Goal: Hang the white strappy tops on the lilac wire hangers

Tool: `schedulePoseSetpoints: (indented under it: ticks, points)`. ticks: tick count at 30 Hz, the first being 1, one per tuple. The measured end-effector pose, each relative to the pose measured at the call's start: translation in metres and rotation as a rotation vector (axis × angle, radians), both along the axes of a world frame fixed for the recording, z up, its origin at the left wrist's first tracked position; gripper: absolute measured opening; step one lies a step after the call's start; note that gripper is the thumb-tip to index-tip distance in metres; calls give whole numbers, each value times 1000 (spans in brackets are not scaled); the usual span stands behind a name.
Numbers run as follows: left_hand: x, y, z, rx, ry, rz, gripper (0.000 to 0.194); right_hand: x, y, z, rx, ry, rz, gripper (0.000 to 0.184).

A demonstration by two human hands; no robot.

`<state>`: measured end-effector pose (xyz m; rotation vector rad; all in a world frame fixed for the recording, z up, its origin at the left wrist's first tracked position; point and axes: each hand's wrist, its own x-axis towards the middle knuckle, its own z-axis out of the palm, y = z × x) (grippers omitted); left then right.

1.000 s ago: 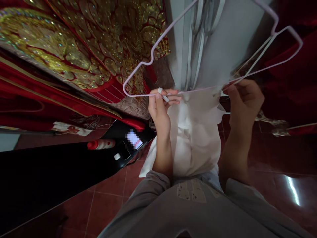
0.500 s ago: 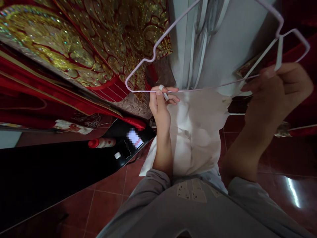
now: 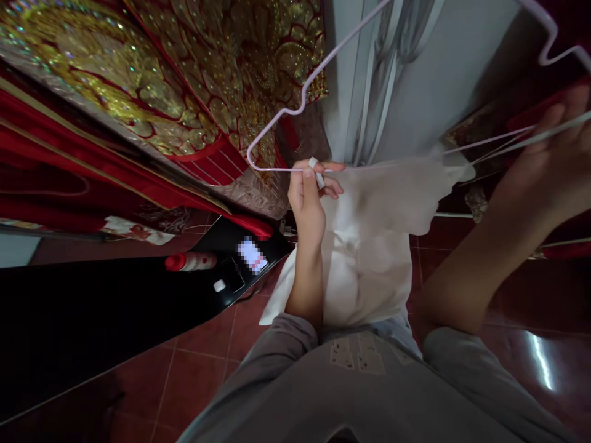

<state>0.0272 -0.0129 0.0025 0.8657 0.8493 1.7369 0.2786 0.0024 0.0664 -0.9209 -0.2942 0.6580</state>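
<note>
A pale lilac hanger (image 3: 325, 63) spans the upper middle of the view, its right end cut off by the picture edge. My left hand (image 3: 308, 191) pinches the hanger's bottom bar near its left corner, with a white band or strap around the fingers. Below and behind the bar hangs a white cloth garment (image 3: 369, 264), reaching down over my lap. From its upper right corner a thin white strap (image 3: 508, 146) stretches tight to the right. My right hand (image 3: 549, 151), blurred at the right edge, is closed on that strap.
Red costumes with gold sequins (image 3: 152, 80) hang at the left. On a black table (image 3: 115, 320) lie a red-capped bottle (image 3: 191, 261), a lit phone (image 3: 252, 253), a dark phone-like object (image 3: 232, 275) and a small white case (image 3: 219, 285). More white straps (image 3: 376, 92) hang ahead.
My right hand has moved right and drawn the strap out taut, away from the hanger's right corner. The hanger and my left hand have shifted slightly right.
</note>
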Motion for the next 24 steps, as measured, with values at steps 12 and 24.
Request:
schedulePoseSetpoints:
  ticks: [12, 24]
  points:
    - [12, -3, -6, 85, 6, 0, 36, -90, -16, -48, 16, -63, 360, 34]
    - [-53, 8, -27, 45, 137, 635, 24, -82, -12, -54, 126, -152, 381, 33]
